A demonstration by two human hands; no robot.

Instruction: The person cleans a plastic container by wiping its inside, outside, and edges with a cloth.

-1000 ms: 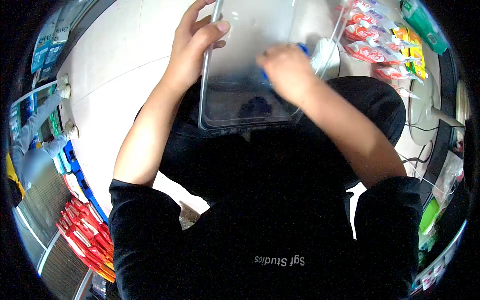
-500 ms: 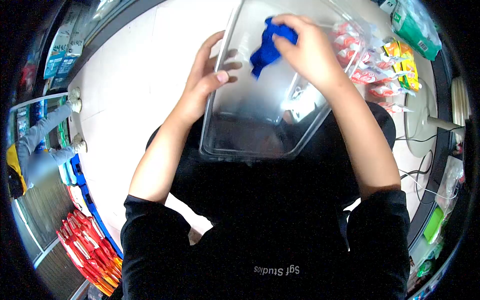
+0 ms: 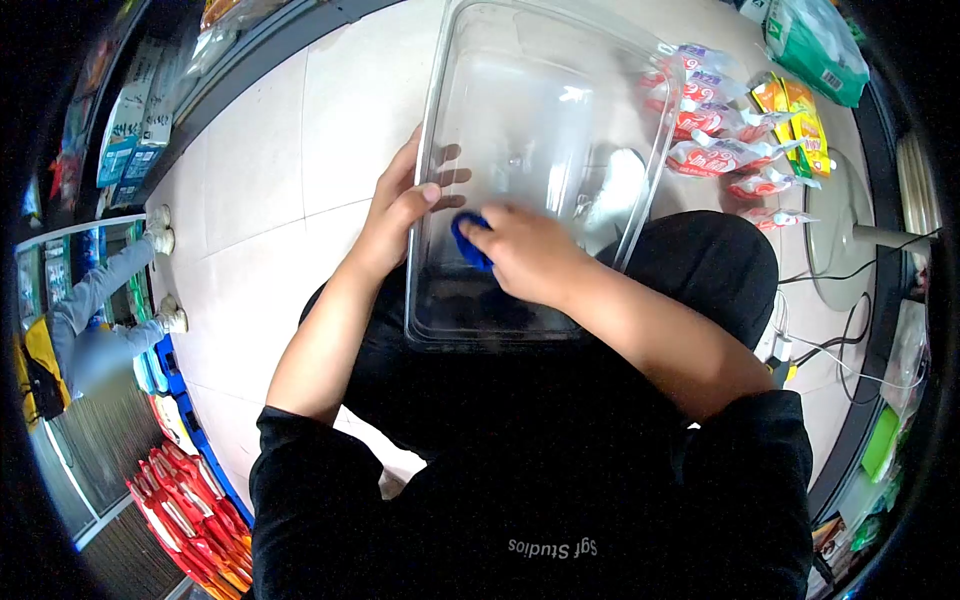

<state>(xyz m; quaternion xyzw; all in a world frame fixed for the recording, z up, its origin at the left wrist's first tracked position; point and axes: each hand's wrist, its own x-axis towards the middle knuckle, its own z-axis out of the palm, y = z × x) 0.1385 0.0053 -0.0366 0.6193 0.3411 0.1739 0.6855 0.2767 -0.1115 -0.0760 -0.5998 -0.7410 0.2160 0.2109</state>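
A clear plastic box (image 3: 515, 125) rests tilted over the lap, its open side facing up. My left hand (image 3: 382, 222) grips the box's left rim, thumb on the near side, with the other fingers seen partly through the clear wall. Inside the box, my right hand (image 3: 535, 255) is closed around a bunched blue cloth (image 3: 468, 240) and presses it near the lower left wall. Part of the cloth is hidden under the fingers.
Several red-and-white packets (image 3: 715, 155) lie on the floor right of the box, beside yellow packets (image 3: 800, 120) and a green bag (image 3: 820, 50). Cables (image 3: 845, 350) run by a round stand base (image 3: 838, 230). Red packages (image 3: 190, 510) fill the lower left. Another person's legs (image 3: 110, 270) show at left.
My right hand has carried the blue cloth down and left, from the box's upper part to its lower left. The box and left hand have shifted slightly down.
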